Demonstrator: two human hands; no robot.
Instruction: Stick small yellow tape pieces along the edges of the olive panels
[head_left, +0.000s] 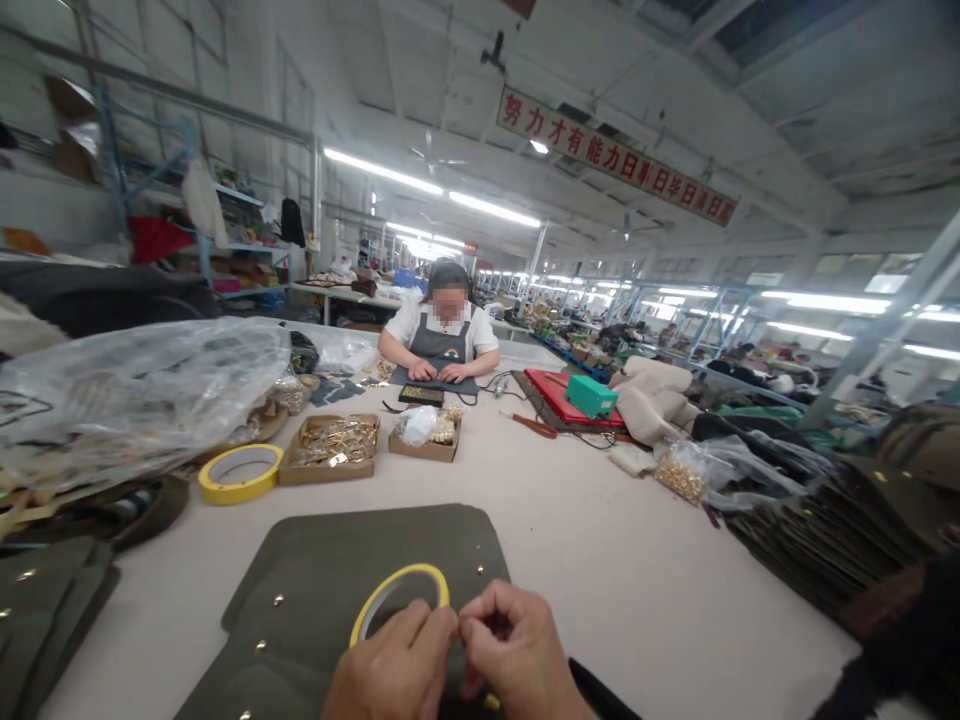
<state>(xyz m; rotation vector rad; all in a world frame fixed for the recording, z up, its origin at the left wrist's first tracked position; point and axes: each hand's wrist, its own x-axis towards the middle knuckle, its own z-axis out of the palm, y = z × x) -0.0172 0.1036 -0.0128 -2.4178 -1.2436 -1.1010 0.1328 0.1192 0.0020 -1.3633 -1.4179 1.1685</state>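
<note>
My left hand (397, 660) is wrapped round a roll of yellow tape (401, 578), its ring standing up above my fingers. Right beside it, my right hand (517, 645) is closed in a pinch, thumb against forefinger, near the edge of the roll. Whatever sits between those fingertips is too small to make out. Below both hands lies a dark olive fabric piece (322, 560) with several gold studs set in it. A small yellow bit (492, 702) shows under my right hand.
Another yellow tape roll (240, 474) lies by a cardboard box of gold metal parts (334, 445). A second small box (425, 435) stands beside it. Stacked olive pieces flank the table (615, 560) left and right. Across from me a co-worker (442, 335) handles dark fabric.
</note>
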